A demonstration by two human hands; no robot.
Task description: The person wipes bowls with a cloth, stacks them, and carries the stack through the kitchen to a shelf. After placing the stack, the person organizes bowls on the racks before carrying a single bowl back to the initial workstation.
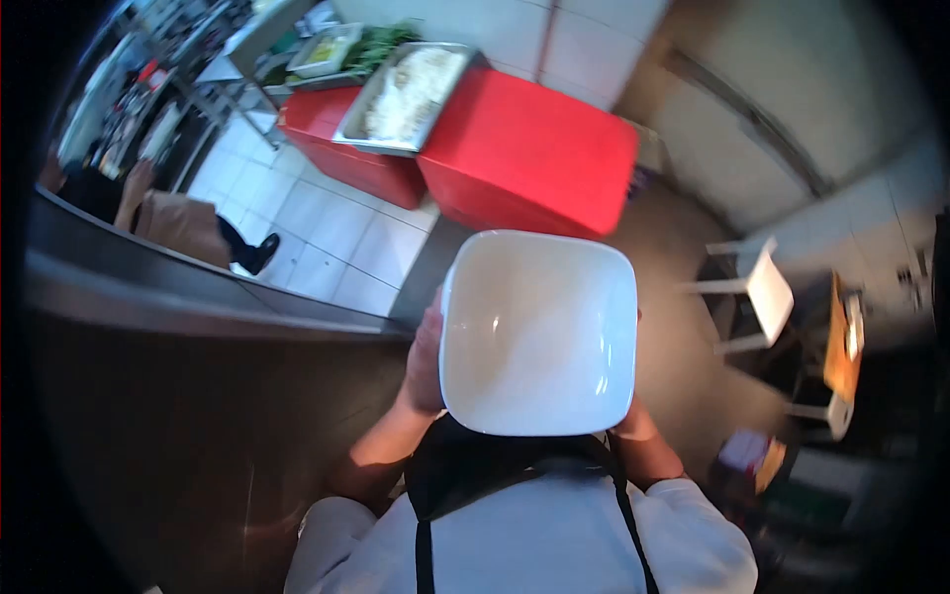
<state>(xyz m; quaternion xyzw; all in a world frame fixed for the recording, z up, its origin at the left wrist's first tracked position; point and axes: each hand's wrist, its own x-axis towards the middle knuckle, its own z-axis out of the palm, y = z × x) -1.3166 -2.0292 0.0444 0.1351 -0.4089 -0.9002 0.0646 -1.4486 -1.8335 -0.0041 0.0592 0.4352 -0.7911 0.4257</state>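
Observation:
A white square bowl (539, 332) with rounded corners is held in front of my chest, its inside facing up at me and holding nothing I can see. My left hand (426, 361) grips the bowl's left side, fingers against the outer wall. On the other side my right hand (633, 416) supports the lower right of the bowl; most of its fingers are hidden behind the wall.
Ahead stand red bins (534, 148), bearing a metal tray of white powder (416, 94), leafy greens (381, 45) and a small white container (327, 49). A white chair (767, 297) and wooden table (843, 342) are at right. Beyond the left-hand ledge (208, 282) is a person in a brown apron (183, 228).

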